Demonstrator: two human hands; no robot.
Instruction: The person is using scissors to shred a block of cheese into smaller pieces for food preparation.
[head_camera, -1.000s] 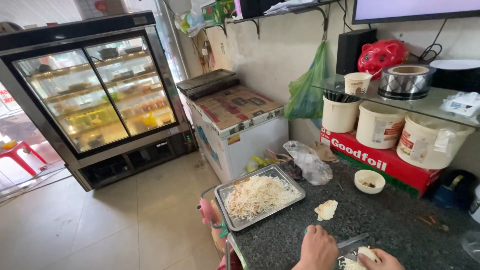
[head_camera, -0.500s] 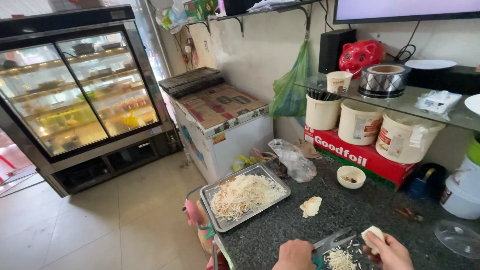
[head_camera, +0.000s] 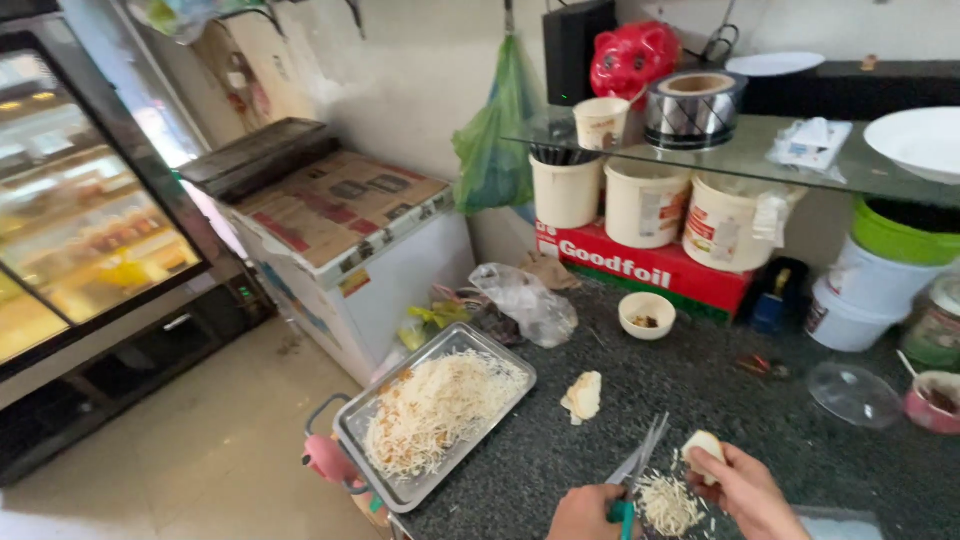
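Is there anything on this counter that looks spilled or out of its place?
Yes. Pale shreds lie loose on the dark counter under the scissors, not in the metal tray. A torn pale piece sits alone beside the tray, and a clear lid lies apart from any container.

Shiny rectangular metal tray (head_camera: 405, 488) left of the left hand (head_camera: 585, 513), on rough speckled dark stone counter (head_camera: 690, 400); beyond it, crinkled clear plastic bag (head_camera: 525, 300)
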